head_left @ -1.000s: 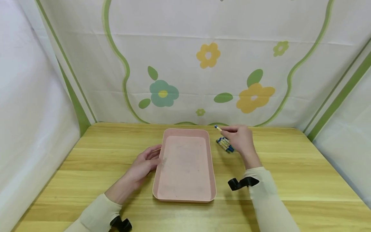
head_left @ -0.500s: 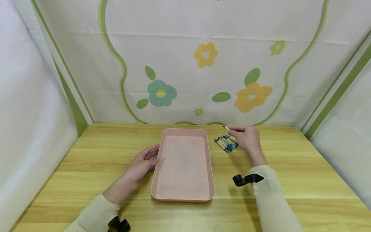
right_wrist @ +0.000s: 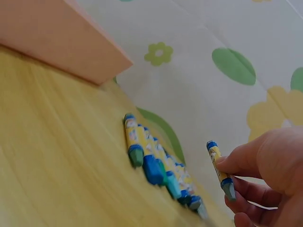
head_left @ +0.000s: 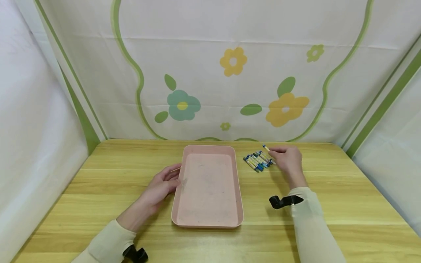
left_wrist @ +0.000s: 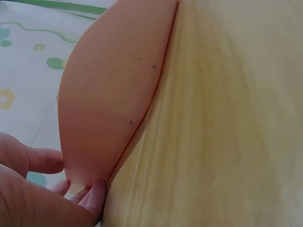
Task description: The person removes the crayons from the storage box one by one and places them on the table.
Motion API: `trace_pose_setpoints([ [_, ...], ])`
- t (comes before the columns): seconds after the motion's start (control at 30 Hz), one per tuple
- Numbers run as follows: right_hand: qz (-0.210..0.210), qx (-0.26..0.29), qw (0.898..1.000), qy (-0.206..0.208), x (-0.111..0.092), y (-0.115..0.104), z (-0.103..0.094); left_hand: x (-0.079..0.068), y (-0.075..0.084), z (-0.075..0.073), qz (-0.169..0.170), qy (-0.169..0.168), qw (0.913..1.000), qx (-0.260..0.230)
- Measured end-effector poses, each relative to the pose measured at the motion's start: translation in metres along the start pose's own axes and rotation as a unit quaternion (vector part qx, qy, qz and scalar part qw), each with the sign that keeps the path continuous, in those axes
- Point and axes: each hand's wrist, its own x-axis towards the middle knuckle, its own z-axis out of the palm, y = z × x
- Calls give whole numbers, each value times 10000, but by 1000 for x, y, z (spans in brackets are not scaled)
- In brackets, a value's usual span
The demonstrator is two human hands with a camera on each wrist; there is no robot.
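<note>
In the head view my right hand pinches a crayon between thumb and fingers, just right of and above a row of crayons. The held crayon has a yellow wrapper, blue bands and a grey-green tip. Several crayons with like wrappers lie side by side on the table, with green, blue, teal and grey tips. My left hand touches the left outer wall of a pink rectangular tray. The left wrist view shows fingertips against that wall, one of them at its upper edge.
The wooden table carries the tray near its middle, with the crayons beyond its right side. A white flowered cloth hangs behind the table's far edge. White cloth also hangs at both sides.
My right hand has moved rightward with a crayon between its fingers, uncovering more of the row. The left hand stays at the tray. The head view has shifted slightly.
</note>
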Motion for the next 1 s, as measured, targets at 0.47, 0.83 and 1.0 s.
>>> trace_pose_setpoints([
  [0.47,47,-367,9993,27,13,25,8,-1,0,0,31,8,10000,-49],
  [0.83,141,-386,9991,83,16,27,12,-1,0,1,36,-12,10000,-39],
  [1.0,259,-302,9992,84,15,28,13,-2,0,1,20,-29,10000,-41],
])
